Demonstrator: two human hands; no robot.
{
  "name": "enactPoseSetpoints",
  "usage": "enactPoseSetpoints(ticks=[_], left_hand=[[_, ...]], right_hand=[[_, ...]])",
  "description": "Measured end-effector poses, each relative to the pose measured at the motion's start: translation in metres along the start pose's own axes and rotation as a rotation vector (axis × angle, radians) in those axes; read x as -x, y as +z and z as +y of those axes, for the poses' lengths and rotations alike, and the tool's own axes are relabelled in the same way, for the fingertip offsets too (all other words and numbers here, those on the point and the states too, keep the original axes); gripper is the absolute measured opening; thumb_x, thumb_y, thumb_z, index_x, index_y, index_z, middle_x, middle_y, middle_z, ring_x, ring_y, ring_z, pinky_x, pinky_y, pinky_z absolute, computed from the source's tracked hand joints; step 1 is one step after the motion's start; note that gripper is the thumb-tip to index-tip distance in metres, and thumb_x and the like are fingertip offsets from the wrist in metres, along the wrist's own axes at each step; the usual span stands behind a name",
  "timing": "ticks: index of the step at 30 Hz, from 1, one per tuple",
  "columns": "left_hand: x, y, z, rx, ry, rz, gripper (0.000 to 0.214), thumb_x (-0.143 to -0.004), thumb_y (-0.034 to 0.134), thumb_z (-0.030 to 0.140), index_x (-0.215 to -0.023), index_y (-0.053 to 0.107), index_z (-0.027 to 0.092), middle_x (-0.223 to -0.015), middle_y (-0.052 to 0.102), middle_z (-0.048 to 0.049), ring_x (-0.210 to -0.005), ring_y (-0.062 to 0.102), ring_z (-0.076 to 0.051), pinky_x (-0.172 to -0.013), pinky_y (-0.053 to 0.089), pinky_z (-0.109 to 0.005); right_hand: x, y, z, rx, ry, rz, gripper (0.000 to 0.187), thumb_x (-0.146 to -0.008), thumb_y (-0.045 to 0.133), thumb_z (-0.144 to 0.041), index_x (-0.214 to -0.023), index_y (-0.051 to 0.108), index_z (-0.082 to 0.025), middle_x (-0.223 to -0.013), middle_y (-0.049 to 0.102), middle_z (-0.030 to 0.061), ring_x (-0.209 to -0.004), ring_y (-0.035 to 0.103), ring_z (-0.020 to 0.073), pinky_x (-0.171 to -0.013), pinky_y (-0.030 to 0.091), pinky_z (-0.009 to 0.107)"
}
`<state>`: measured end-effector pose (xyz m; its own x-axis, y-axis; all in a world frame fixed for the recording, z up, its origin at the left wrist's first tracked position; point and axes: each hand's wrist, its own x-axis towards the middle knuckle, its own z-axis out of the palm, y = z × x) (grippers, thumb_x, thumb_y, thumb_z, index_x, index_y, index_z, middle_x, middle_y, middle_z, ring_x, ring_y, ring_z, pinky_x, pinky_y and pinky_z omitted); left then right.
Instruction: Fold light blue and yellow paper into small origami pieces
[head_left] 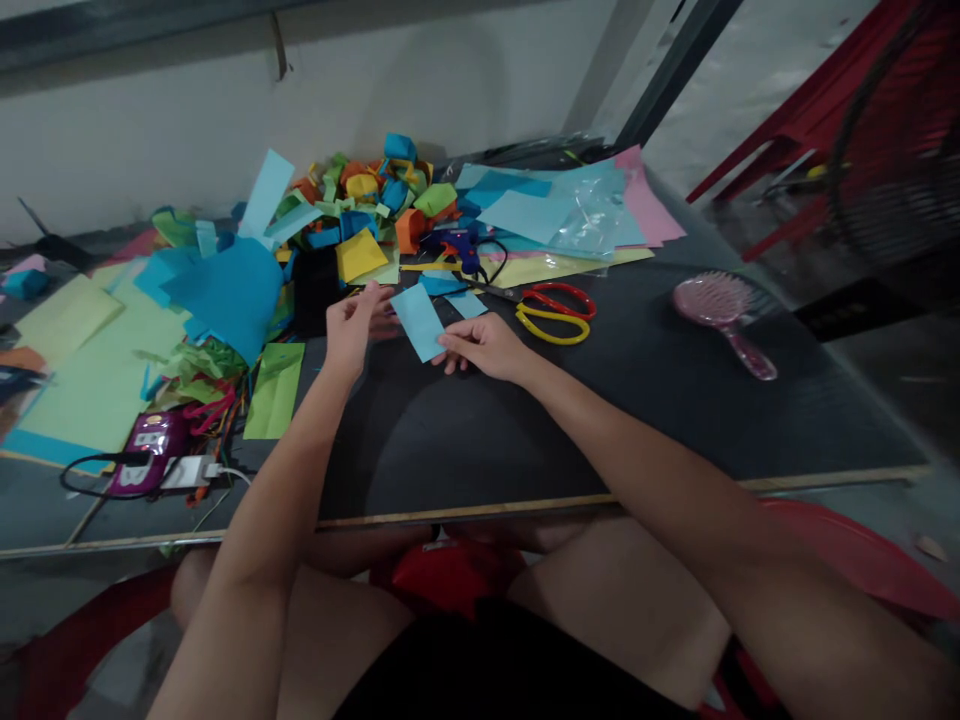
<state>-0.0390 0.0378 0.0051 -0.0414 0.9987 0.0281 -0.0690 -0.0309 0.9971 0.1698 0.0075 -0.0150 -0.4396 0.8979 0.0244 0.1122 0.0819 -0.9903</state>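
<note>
We observe a plain, pale-blue paper rectangle [417,320], tilted, above the bench [465,450] at twelve o'clock. The right hand [486,346] pinches its four o'clock corner; the left hand [355,322], fingers released and bent, stands near its nine o'clock side.

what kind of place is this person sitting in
Probably an informal papercraft corner, perhaps at home: the dark table bears a heap of cut and folded colored paper and red-and-yellow-handled scissors, while a pink hairbrush lying nearby suggests a lived-in room rather than a formal workshop.
</note>
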Motion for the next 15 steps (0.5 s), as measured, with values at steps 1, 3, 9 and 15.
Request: enactPoseSetpoints(ticks=[1, 3, 9, 15], left_hand=[[0.0014, 0.001, -0.0011, 0.004, -0.031, -0.066, 0.051, -0.077, 0.069, 0.065, -0.084, 0.072, 0.015, -0.077, 0.073, -0.0064, -0.06, 0.068, -0.014, -0.055, 0.056, -0.024], [0.0039, 0.0034, -0.0035, 0.002, -0.059, -0.19, 0.05, -0.074, 0.072, 0.064, -0.083, 0.071, 0.015, -0.076, 0.073, -0.0058, -0.063, 0.069, -0.014, -0.058, 0.057, -0.025], [0.0066, 0.0052, -0.0048, -0.051, 0.077, -0.185, 0.04, -0.069, 0.08, 0.051, -0.059, 0.064, 0.016, -0.055, 0.062, 0.0019, -0.052, 0.059, -0.009, -0.056, 0.055, -0.023], [0.0103, 0.0083, -0.0031, -0.065, 0.208, -0.095, 0.034, -0.068, 0.081, 0.038, -0.05, 0.062, 0.015, -0.049, 0.057, 0.0035, -0.049, 0.055, -0.008, -0.053, 0.053, -0.021]], right_hand=[[-0.0003, -0.0009, -0.0001, -0.003, -0.005, 0.016, 0.048, -0.079, 0.066, -0.061, -0.079, 0.072, -0.014, -0.082, 0.078, 0.0114, -0.057, 0.068, 0.0118, -0.048, 0.046, 0.021], [-0.0006, -0.0027, -0.0004, 0.001, -0.013, 0.031, 0.049, -0.079, 0.066, -0.062, -0.08, 0.073, -0.014, -0.083, 0.078, 0.0114, -0.057, 0.068, 0.0118, -0.048, 0.047, 0.021], [-0.001, -0.0011, 0.0014, 0.012, 0.003, -0.009, 0.048, -0.081, 0.065, -0.061, -0.083, 0.074, -0.014, -0.083, 0.078, 0.011, -0.057, 0.068, 0.0112, -0.048, 0.046, 0.02], [-0.0028, 0.0014, 0.0045, -0.009, 0.023, -0.031, 0.047, -0.08, 0.066, -0.06, -0.083, 0.075, -0.014, -0.084, 0.078, 0.0112, -0.056, 0.067, 0.0103, -0.048, 0.046, 0.019]])
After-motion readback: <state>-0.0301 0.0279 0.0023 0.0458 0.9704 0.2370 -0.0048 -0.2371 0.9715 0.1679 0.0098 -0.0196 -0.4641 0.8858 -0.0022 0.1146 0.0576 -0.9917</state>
